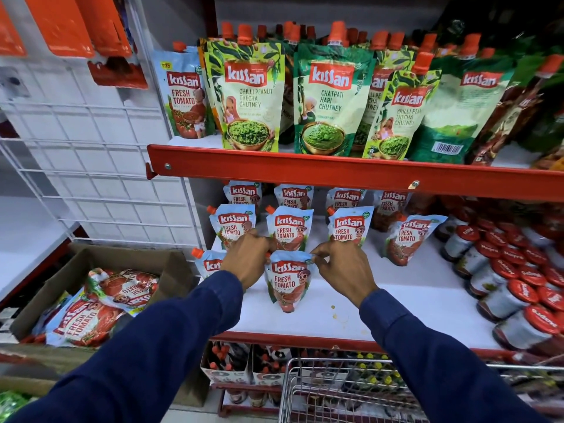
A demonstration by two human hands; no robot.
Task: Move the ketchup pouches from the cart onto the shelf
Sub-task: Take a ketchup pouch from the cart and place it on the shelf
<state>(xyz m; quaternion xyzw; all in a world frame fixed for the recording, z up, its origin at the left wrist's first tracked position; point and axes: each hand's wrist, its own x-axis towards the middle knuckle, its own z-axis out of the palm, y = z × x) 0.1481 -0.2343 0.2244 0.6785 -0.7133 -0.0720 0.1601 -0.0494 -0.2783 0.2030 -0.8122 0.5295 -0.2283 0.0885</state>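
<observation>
A Kissan Fresh Tomato ketchup pouch (288, 283) stands upright near the front of the white middle shelf (396, 303). My left hand (248, 259) pinches its top left corner and my right hand (343, 267) pinches its top right corner. Several more ketchup pouches (290, 228) stand in rows behind it, and one (209, 264) sits partly hidden behind my left wrist. The wire cart (351, 389) is at the bottom, below my right arm.
A cardboard box (100, 300) at the lower left holds several ketchup pouches lying flat. Green chutney pouches (253, 96) fill the upper shelf behind a red rail (335, 172). Red-lidded jars (518, 279) crowd the shelf's right side. A white wire grid panel (100, 166) hangs at left.
</observation>
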